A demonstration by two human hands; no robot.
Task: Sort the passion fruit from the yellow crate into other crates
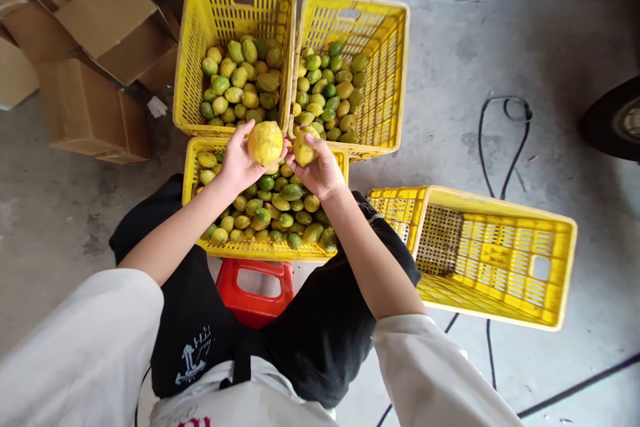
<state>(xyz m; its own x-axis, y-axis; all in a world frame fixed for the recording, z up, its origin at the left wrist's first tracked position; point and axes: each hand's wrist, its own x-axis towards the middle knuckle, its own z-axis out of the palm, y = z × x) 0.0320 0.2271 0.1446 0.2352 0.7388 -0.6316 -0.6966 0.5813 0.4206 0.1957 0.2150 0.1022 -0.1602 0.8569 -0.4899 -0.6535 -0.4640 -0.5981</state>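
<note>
My left hand (239, 163) is closed around a large yellow lemon (265, 143), its fingers beneath and beside the fruit. In my right hand (324, 170) is a smaller yellow lemon (304, 147), gripped between thumb and fingers. Both hands are close together above the near yellow crate (270, 251), which holds many green and yellow lemons (260, 217). Beyond them stand a left yellow crate (200, 20) and a right yellow crate (393, 80), each partly filled with similar fruit.
On the right a yellow crate (500, 227) lies on its side. A red stool (255, 313) is between my knees. Cardboard boxes (95, 107) are piled at upper left. A black cable (483, 140) runs over the floor, and a tyre (613, 120) is at the right edge.
</note>
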